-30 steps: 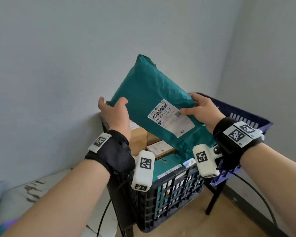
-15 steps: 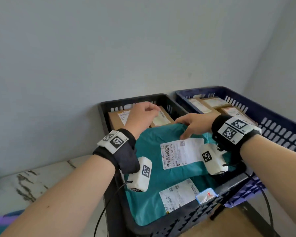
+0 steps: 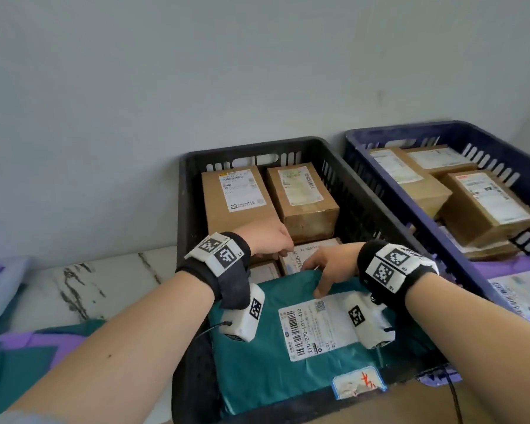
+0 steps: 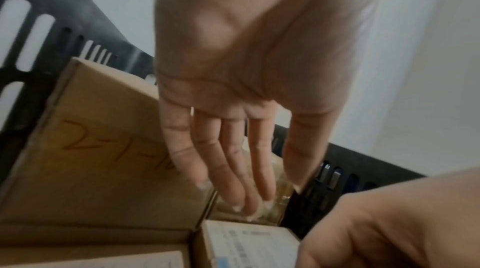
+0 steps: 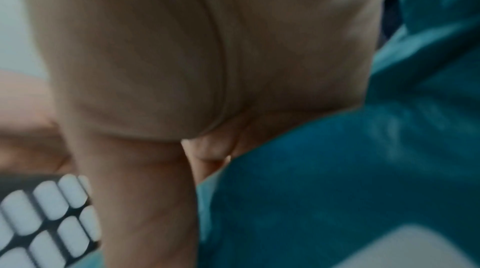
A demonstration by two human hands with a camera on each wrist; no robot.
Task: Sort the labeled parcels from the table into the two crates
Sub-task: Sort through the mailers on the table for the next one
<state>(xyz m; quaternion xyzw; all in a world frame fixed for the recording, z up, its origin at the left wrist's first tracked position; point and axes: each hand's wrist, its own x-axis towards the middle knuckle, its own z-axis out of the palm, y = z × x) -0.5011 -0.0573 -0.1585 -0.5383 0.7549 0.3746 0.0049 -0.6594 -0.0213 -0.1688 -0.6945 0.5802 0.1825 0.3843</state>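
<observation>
Grey wall behind black crate (image 3: 193,185); left hand (image 3: 268,237) slack, right hand (image 3: 331,264) fingers hidden on teal parcel (image 3: 257,362)
</observation>
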